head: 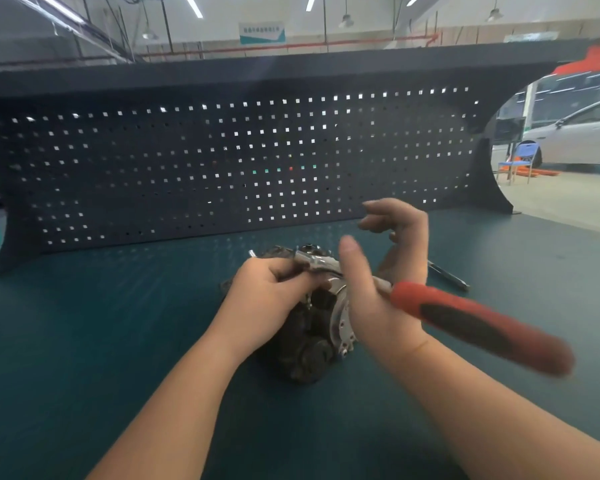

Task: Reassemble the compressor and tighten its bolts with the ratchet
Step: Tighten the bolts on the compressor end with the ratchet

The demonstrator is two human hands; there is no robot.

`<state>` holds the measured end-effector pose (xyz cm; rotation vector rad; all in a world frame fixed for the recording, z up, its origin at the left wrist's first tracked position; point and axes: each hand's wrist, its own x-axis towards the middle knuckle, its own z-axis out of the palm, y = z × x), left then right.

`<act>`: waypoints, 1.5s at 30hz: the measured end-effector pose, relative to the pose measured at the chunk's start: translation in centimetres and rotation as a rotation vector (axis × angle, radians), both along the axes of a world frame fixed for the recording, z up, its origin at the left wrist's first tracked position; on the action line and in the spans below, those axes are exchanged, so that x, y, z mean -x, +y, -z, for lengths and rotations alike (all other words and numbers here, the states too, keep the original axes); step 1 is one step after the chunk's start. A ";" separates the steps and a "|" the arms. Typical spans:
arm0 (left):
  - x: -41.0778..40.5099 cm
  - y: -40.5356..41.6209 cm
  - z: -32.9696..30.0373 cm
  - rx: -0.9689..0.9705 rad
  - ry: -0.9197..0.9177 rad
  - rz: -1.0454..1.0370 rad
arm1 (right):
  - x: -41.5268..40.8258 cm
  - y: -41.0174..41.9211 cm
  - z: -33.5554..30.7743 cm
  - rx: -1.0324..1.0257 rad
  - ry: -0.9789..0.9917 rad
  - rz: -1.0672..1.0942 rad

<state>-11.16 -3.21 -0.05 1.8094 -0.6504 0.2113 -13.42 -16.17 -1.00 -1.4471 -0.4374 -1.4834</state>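
Observation:
The dark compressor (309,344), with a silver end plate (342,318), lies on the green mat in the middle of the bench. My left hand (267,299) sits on top of it, fingers curled round the ratchet's silver head (317,263). The ratchet's red and black handle (478,327) sticks out toward the lower right. My right hand (385,271) is spread, thumb up and fingers loosely bent, and the handle's shaft lies against its palm. None of its fingers close around the handle. The bolt under the ratchet head is hidden.
A dark slim tool (447,273) lies on the mat just behind my right hand. A small silver piece (252,253) pokes out behind my left hand. A dark pegboard (222,161) walls off the back of the bench. Green mat (101,323) spreads left and right.

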 end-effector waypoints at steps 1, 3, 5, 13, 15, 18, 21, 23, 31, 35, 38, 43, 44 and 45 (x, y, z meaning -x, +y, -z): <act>-0.1 0.1 0.0 -0.007 0.016 -0.009 | -0.2 -0.2 0.1 -0.055 0.016 -0.036; -0.3 0.1 0.0 -0.011 0.028 -0.031 | -0.8 -0.6 0.2 -0.104 0.059 -0.052; -0.4 0.1 0.0 -0.014 0.022 -0.055 | -1.9 -1.5 0.4 -0.176 0.164 -0.152; -0.2 -0.2 0.5 0.047 -0.003 -0.051 | -3.1 -2.3 -0.1 -0.308 0.438 -0.388; 0.1 -0.5 0.9 0.084 -0.042 -0.075 | -2.4 -1.5 -0.2 -0.289 0.292 -0.357; 0.3 -0.7 1.1 0.102 -0.073 -0.093 | -1.4 -0.7 -0.2 -0.119 0.061 -0.128; 0.7 -0.7 0.8 0.075 -0.087 -0.082 | -0.4 1.5 0.3 0.063 -0.079 0.063; 0.9 -0.6 0.7 -0.004 -0.121 -0.145 | 0.1 3.6 0.0 0.077 -0.067 0.079; 0.5 -1.1 0.8 -0.035 -0.070 -0.108 | -1.2 0.3 0.1 0.261 -0.119 0.162; 0.1 -0.7 1.2 0.076 -0.046 -0.068 | -3.0 -3.4 1.1 0.133 0.154 0.130; 0.2 -0.7 1.2 0.078 -0.043 -0.051 | -4.3 -4.6 1.5 0.036 0.460 -0.075; 0.4 -1.3 1.5 0.075 -0.119 -0.154 | -3.2 -3.1 0.9 0.014 0.314 -0.055; 0.5 -1.3 1.7 0.061 -0.141 -0.182 | -2.7 -2.8 0.4 0.001 0.261 -0.056; 0.6 -1.4 1.7 0.081 -0.154 -0.181 | -2.2 -2.6 -0.1 0.001 0.203 -0.039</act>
